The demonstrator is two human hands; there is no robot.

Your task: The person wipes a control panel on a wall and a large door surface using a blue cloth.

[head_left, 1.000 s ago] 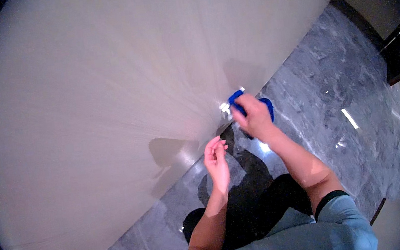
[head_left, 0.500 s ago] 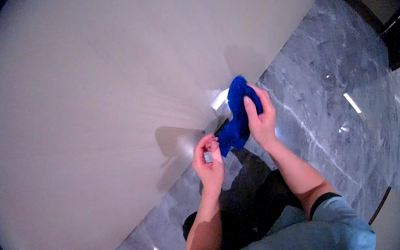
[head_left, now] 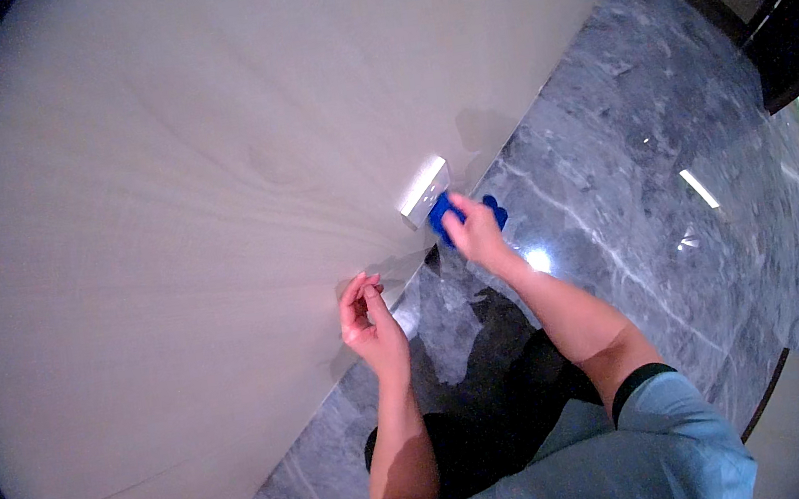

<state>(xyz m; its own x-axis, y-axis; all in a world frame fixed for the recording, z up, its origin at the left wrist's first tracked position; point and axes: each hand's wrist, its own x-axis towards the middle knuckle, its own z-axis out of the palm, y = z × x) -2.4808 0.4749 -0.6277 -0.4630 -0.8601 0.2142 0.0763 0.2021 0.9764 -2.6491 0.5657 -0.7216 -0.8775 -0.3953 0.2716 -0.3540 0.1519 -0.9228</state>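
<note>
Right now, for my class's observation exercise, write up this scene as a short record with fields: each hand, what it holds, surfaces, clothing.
Right hand: gripping a bunched blue cloth
Right hand point: right hand
Cloth: blue cloth, beside a shiny rectangular plate; whether the plate is fixed cannot be told
Left hand: left hand, loosely curled, no object visible in it
Wall: pale wall, broad
Floor: grey marbled floor, glossy
Clothing: blue-grey shirt, dark-edged sleeves

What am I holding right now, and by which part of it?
Your right hand grips a bunched blue fabric cloth around its middle; your left hand appears to hold nothing.
</note>
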